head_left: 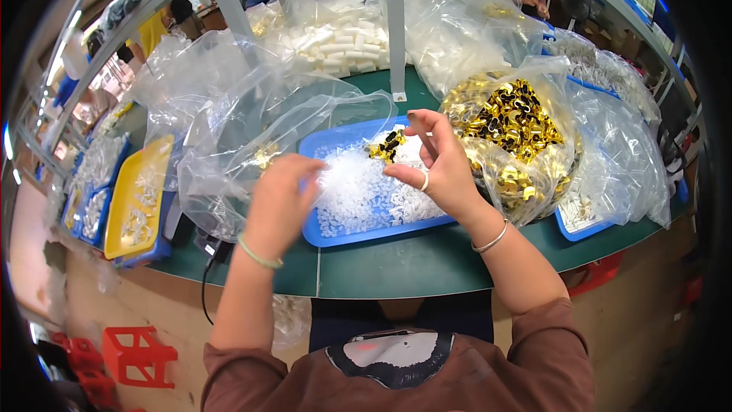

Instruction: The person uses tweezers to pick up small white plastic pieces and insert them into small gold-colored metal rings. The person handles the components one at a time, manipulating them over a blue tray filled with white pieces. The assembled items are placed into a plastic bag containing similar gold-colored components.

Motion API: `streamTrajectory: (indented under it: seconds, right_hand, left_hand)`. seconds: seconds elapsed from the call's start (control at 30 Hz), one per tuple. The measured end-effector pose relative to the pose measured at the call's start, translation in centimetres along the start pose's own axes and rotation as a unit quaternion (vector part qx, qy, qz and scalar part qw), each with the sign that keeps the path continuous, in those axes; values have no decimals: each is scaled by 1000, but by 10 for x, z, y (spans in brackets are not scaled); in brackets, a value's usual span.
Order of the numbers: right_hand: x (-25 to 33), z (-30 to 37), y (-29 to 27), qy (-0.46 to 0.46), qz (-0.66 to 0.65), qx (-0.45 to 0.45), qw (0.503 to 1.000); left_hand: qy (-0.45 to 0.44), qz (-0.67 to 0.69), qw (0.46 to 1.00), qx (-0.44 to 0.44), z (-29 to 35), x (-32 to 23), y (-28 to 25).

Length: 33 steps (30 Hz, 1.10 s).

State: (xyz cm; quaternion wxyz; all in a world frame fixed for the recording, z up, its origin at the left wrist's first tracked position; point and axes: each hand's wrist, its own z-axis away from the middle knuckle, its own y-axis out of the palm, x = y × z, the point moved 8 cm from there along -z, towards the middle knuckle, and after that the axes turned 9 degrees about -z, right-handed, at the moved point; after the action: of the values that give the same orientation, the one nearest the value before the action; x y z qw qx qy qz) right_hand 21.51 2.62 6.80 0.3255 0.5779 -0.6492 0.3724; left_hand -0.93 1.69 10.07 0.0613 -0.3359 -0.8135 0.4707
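Observation:
A blue tray (339, 240) in front of me holds many small white and translucent plastic pieces (354, 194). A small cluster of shiny gold pieces (386, 145) lies at its far side. Over the tray's right part is my right hand (450, 164), its thumb and fingers apart with a gap between them and nothing visible in it. My left hand (282, 202) is at the tray's left edge, smeared by motion; whether its fingertips hold anything cannot be made out. Beside my right hand stands a clear plastic bag (473, 152) full of glossy gold parts (518, 122).
Large clear bags (221, 145) spread at left; white cylindrical pieces (339, 46) are heaped at the back. A yellow tray (122, 236) sits far left, and a blue tray (572, 225) is at right. A grey metal post (395, 30) rises from the green table (396, 263). Other people work beyond.

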Motion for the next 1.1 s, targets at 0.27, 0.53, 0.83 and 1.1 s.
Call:
streamTrajectory:
  seconds: [0.27,0.53,0.83,1.1]
  right_hand:
    - [23,5,7,-110,47,10,993]
    - [18,4,13,-42,90,85,991]
    - [15,8,16,-29,103,97,990]
    - [12,5,18,-47,99,93,990]
  left_hand:
    - [-16,409,906,107,-18,-84,52]
    - [-108,526,822,191,-3,-55,72]
    - [-137,533,817,172,5,-53,74]
    - [-184,569,792,125,9,-32,76]
